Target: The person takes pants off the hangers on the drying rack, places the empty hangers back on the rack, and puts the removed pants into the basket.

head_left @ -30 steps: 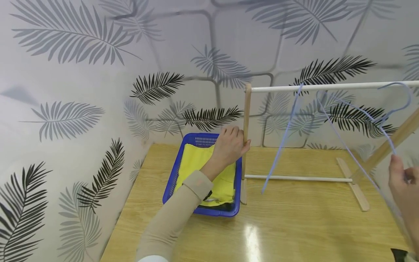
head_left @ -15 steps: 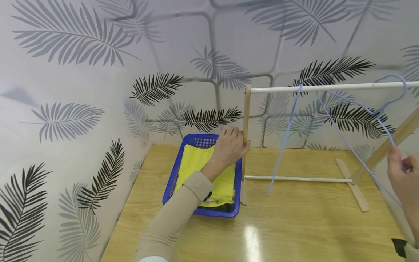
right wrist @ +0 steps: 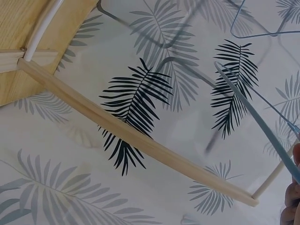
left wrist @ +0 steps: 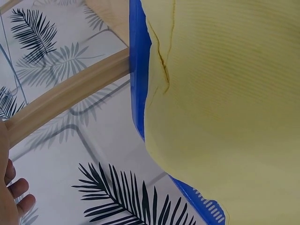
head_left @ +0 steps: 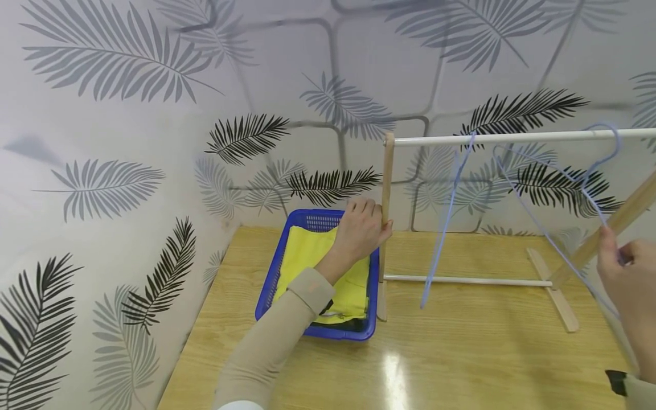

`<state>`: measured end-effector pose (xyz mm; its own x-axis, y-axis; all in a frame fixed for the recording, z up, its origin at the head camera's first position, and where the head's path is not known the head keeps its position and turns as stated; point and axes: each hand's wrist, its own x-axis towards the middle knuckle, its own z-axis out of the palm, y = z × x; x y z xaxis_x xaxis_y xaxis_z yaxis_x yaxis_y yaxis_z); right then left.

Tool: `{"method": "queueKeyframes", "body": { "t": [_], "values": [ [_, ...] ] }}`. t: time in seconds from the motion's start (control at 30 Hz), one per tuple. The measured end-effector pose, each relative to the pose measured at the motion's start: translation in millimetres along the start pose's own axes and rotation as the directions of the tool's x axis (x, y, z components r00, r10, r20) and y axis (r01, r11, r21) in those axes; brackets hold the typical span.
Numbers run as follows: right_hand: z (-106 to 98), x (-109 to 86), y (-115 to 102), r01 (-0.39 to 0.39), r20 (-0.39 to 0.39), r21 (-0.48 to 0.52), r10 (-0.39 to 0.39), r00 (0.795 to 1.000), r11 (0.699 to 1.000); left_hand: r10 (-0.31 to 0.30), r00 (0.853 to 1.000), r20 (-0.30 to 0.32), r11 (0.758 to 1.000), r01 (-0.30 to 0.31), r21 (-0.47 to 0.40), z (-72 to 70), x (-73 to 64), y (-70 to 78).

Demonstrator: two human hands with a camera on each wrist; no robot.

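Observation:
My left hand (head_left: 361,225) grips the near wooden post (head_left: 386,179) of a small clothes rack, thumb on one side and fingers on the other. In the left wrist view, its fingers (left wrist: 19,188) show beside the post. My right hand (head_left: 631,276) pinches a blue clothes hanger (head_left: 594,206) by its sloping shoulder. The hanger's hook lies over the rack's white top rail (head_left: 533,137). A second blue hanger (head_left: 453,191) hangs from that rail farther left, seen nearly edge-on. Nothing hangs on either hanger.
Under my left forearm, a blue plastic basket (head_left: 353,335) stands on the wooden table (head_left: 461,359), holding folded yellow cloth (head_left: 304,250). The rack's other wooden post (head_left: 632,206) slants at the right above a flat foot (head_left: 556,293). A patterned wall stands behind.
My right hand and its hanger have shifted left along the rail, the hook moving with them. The second hanger has swung slightly. My left hand stays on the post.

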<state>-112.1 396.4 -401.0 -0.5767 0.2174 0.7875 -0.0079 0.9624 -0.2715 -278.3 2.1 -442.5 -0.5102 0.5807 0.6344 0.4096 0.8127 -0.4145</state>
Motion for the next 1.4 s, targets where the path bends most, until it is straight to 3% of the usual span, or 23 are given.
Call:
{"method": "queueKeyframes", "body": {
  "t": [0.23,0.47,0.67,0.77,1.2,1.4],
  "values": [
    [1.4,-3.9,-1.3,0.026,-0.030,-0.022,-0.026,0.999,0.999,-0.005,1.000,-0.001,1.000,0.005,-0.010,-0.9,0.4,0.9],
    [1.9,-8.6,-3.9,-0.003,0.047,-0.055,0.005,0.999,0.998,-0.004,1.000,0.005,1.000,0.004,-0.011,-0.9,0.2,1.6],
    [7.3,-6.7,-3.8,0.080,-0.046,-0.052,-0.082,0.996,0.995,-0.011,1.000,0.005,1.000,0.011,-0.018,-2.9,0.8,1.3],
    [9.5,-7.3,-3.8,0.077,-0.069,-0.069,-0.081,0.994,0.995,-0.011,1.000,0.004,1.000,0.011,-0.016,-4.4,1.1,0.6],
    [6.0,-16.5,-12.3,-0.066,-0.043,-0.020,0.065,0.997,0.998,-0.002,0.996,0.094,0.998,0.008,-0.056,-11.2,-2.4,-5.4],
    [-1.8,-19.9,-23.2,-0.153,0.013,0.034,0.152,0.988,0.988,-0.038,0.987,0.155,0.990,0.058,-0.126,-22.0,-10.4,-10.4]
  ]
}}
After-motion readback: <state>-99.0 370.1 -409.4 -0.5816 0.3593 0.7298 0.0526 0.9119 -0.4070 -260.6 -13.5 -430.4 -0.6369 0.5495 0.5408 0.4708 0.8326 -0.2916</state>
